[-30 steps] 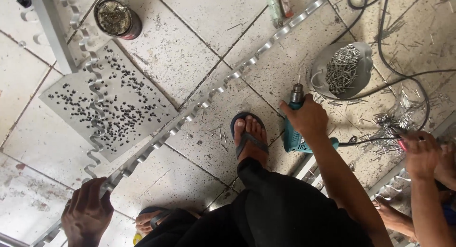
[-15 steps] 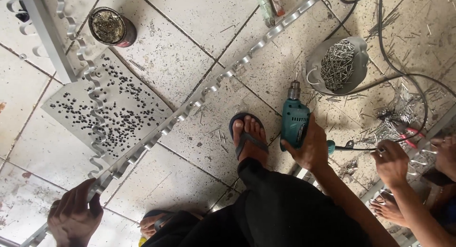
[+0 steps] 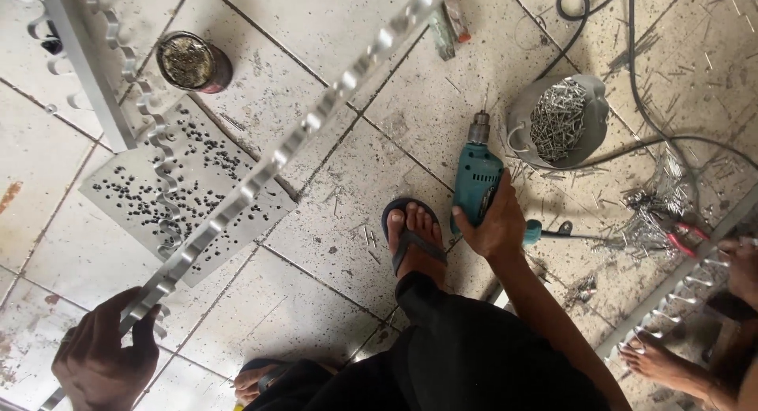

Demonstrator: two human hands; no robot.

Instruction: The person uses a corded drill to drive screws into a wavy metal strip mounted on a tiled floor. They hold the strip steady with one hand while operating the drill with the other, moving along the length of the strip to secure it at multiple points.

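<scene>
The right hand (image 3: 496, 229) is wrapped tight around the grip of a teal power drill (image 3: 476, 178), whose chuck points away from the person, over the tiled floor (image 3: 316, 245), just beside a sandalled foot (image 3: 414, 241). The left hand (image 3: 99, 360) is closed around the near end of a long scalloped metal strip (image 3: 276, 154), which runs up and away on a slant across the view.

Under that strip lies a flat grey plate (image 3: 126, 198) peppered with small dark holes or specks; I cannot tell which. Beyond it stands a round dark tin (image 3: 192, 61), filled with small greyish bits too fine to make out. Just past the drill's tip sits a grey cut-open jug (image 3: 564, 123), heaped with silvery rivets or nails. Black cable (image 3: 632, 71) loops around it. At the far right another person's hand (image 3: 742, 265) rests near red-handled pliers (image 3: 681, 239).
</scene>
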